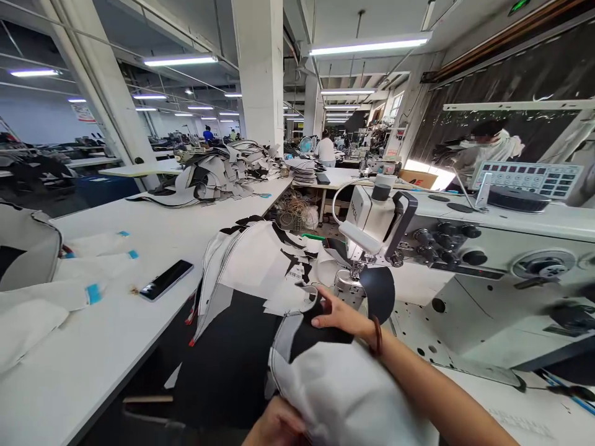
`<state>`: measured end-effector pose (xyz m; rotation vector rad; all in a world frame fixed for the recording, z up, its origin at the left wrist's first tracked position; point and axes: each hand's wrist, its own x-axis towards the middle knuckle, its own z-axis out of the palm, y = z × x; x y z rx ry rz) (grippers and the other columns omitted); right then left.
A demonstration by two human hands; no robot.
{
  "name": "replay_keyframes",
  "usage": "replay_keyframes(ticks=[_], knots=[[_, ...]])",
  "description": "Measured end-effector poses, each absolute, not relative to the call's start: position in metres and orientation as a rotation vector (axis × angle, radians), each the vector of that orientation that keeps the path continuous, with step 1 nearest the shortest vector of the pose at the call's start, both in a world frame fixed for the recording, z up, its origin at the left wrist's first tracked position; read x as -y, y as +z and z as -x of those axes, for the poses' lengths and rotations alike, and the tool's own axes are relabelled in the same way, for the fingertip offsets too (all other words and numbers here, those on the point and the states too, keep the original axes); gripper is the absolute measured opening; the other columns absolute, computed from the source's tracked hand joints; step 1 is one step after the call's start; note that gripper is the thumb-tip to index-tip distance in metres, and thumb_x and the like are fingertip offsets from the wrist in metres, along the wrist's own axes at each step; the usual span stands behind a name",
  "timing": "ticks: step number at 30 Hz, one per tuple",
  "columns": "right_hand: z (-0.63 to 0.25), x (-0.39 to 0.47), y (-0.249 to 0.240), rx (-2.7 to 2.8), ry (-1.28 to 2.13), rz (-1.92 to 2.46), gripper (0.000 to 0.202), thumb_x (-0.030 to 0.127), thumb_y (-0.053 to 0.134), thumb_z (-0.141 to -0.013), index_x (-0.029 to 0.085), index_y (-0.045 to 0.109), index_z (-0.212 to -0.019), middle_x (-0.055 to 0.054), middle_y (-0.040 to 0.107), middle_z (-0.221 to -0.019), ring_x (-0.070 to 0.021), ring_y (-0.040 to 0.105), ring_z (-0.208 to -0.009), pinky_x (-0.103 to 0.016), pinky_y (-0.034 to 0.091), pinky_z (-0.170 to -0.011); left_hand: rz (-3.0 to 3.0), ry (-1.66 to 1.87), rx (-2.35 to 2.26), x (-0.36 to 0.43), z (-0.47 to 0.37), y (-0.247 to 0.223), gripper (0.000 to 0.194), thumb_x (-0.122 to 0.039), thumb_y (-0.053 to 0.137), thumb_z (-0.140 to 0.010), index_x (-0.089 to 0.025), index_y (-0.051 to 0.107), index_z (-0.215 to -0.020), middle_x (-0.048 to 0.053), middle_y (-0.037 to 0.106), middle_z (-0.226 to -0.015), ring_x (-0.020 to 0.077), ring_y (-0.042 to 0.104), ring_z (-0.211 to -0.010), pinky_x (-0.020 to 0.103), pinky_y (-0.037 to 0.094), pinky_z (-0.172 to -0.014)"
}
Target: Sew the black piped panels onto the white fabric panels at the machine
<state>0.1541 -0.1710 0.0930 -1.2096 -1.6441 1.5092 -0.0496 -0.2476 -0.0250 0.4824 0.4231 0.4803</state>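
Observation:
A sewn fabric panel (344, 384), white and padded-looking with a stitched seam and black parts, lies across the front in blur. At its lower left edge my left hand (276, 424) is closed, fingers curled on the fabric. My right hand (341, 316), a reddish bracelet at its wrist, reaches over the black cloth; thumb and forefinger are apart, touching the cloth by a curved white edge. Beyond them lies a stack of white and black panels (246, 254) with a barcode label. The sewing machine head (372, 217) stands just past my right hand.
A phone (166, 280) lies on the white table (153, 235) at left, near white pieces with blue tabs (93, 293). Cut pieces are heaped (218, 173) farther back. The machine's control panel (530, 178) is at right. Co-workers (325, 150) are in the background.

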Motion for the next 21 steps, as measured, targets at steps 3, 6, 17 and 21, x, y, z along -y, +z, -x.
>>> replay_keyframes(ticks=[3,6,17,21], knots=[[-0.144,0.179,0.098,1.565,1.198,1.34,0.058,0.04,0.061,-0.069,0.019,0.044,-0.121,-0.006,0.057,-0.106,-0.0153,0.054,-0.093,-0.03,0.045,-0.083,-0.53,0.888,-0.629,0.225,0.061,-0.004,0.033,-0.034,0.064,-0.05,-0.033,0.072,-0.082,0.0,0.07,-0.088,0.0298,0.063,-0.097,0.042,0.051,-0.081],[-0.136,0.188,0.102,1.828,0.859,1.456,0.039,0.032,0.051,-0.076,0.02,0.051,-0.113,-0.004,0.06,-0.102,-0.0144,0.055,-0.09,-0.031,0.043,-0.084,-0.894,1.138,-0.882,0.203,0.066,0.025,0.053,-0.043,0.064,-0.067,-0.029,0.056,-0.117,0.004,0.062,-0.106,0.0205,0.061,-0.093,0.034,0.049,-0.081],[-0.144,0.199,0.092,1.795,0.277,1.472,0.033,0.044,0.055,-0.076,0.018,0.046,-0.094,-0.004,0.058,-0.077,-0.0131,0.055,-0.067,-0.025,0.041,-0.061,-1.829,1.113,-1.113,0.177,0.03,0.063,0.027,-0.035,0.047,-0.085,-0.018,0.06,-0.069,0.0,0.056,-0.068,0.0132,0.051,-0.066,0.025,0.042,-0.063],[-0.153,0.196,0.083,1.684,0.535,1.564,0.043,0.056,0.054,-0.073,0.018,0.033,-0.069,0.002,0.043,-0.064,-0.0076,0.037,-0.058,-0.023,0.032,-0.056,-1.539,0.954,-0.975,0.175,0.032,0.059,0.034,-0.045,0.048,-0.085,-0.016,0.059,-0.071,0.0,0.057,-0.066,0.0124,0.051,-0.064,0.023,0.044,-0.06]])
